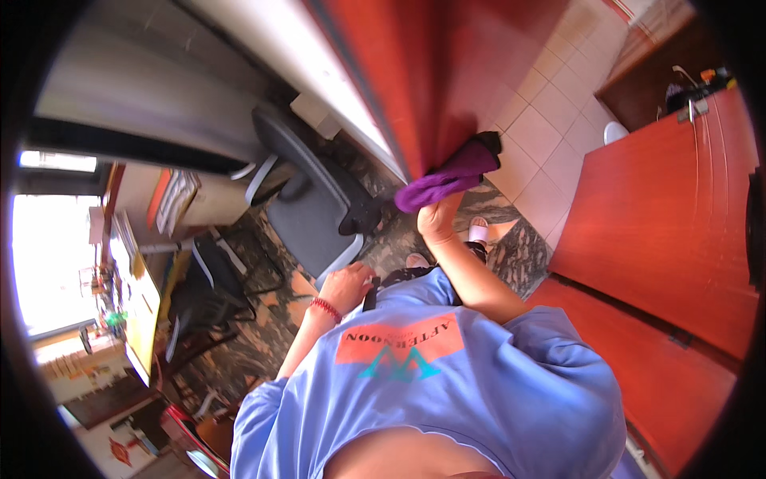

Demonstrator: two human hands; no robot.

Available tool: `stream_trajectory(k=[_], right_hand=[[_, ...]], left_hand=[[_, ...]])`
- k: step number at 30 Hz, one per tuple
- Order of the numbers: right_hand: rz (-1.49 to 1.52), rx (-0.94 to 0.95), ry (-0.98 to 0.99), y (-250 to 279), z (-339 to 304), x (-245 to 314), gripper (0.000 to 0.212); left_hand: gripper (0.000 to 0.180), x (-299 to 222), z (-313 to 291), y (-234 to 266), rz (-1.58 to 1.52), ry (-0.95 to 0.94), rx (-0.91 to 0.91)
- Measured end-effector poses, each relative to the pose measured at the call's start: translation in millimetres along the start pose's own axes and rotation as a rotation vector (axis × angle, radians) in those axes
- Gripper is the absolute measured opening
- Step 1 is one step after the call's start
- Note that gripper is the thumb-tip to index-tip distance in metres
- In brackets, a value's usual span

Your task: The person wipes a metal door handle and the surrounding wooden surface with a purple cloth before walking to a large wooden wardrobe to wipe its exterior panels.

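Note:
My right hand (436,219) is raised ahead of me and closed on a purple cloth (447,180) with a dark part at its far end. The cloth lies against the edge of a glossy red door (431,88); where exactly they touch is hidden. Lower and to the left, my left hand (349,287) has its fingers curled near my waist. A narrow black strip (371,295) shows right beside those fingers; I cannot tell what it is. A red beaded bracelet (325,308) circles my left wrist.
A black office chair (307,227) stands close by on the left, another dark chair (209,283) behind it. A cluttered desk (142,319) lies under the bright window. On the right is a red panel (654,215) with a metal handle. Pale tiles (542,136) meet dark marbled floor (519,259).

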State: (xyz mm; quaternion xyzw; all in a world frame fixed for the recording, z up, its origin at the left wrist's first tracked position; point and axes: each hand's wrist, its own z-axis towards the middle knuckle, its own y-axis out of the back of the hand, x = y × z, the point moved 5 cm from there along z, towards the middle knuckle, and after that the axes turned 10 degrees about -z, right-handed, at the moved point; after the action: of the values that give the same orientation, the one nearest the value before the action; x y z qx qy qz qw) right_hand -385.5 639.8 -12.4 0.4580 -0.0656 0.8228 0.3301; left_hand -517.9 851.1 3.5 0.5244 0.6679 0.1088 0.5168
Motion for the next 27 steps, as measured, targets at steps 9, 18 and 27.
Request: stream_trajectory(k=[9,18,27], right_hand=[[0.072,-0.241,-0.794,17.4,110.2,-96.7,0.051],[0.172,-0.173,0.119,55.0,169.0,39.5,0.059],[0.117,-0.108,-1.138,-5.0,69.6,-256.9,0.053]], left_hand=[[0.030,-65.5,50.2,41.7,-0.034,-0.178,-0.075],[0.046,-136.8,92.6,91.7,-0.434,-0.054,-0.514],[0.034,-184.2,112.7,96.2,-0.397,0.095,-0.641]])
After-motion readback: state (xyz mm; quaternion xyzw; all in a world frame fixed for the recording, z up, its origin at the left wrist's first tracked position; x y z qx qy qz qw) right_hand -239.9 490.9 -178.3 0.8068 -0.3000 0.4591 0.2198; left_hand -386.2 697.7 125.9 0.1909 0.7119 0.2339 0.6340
